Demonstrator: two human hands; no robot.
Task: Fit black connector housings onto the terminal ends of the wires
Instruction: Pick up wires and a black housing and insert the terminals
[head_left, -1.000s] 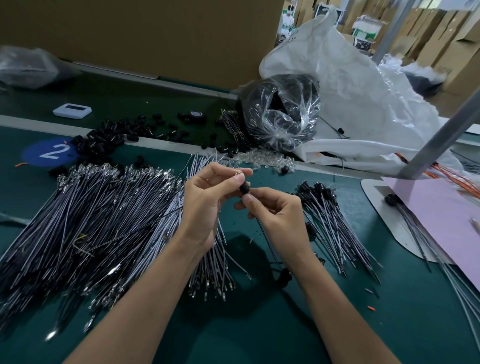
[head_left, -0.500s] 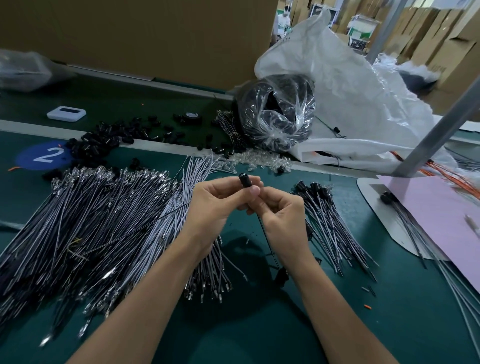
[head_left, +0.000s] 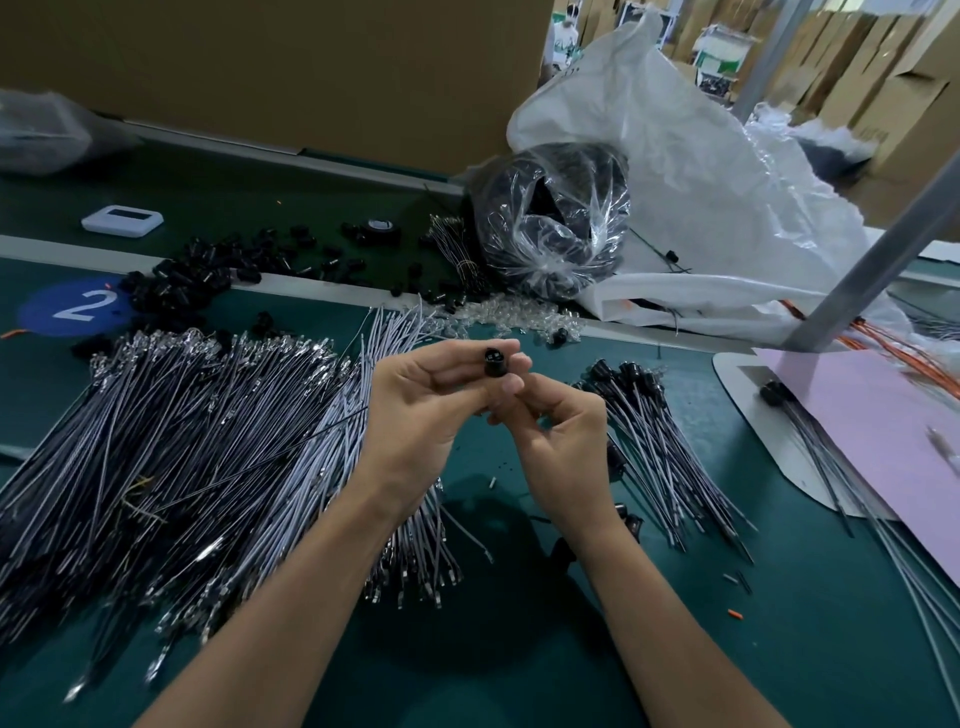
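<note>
The left hand (head_left: 426, 415) pinches a black connector housing (head_left: 492, 362) between thumb and curled fingertips, held above the middle of the green desk (head_left: 779, 649). The right hand (head_left: 563, 447) has its fingers curled and its thumb tip against the housing; whether it grips anything cannot be told. Bare wires (head_left: 182, 441) are heaped toward the desk's left edge.
</note>
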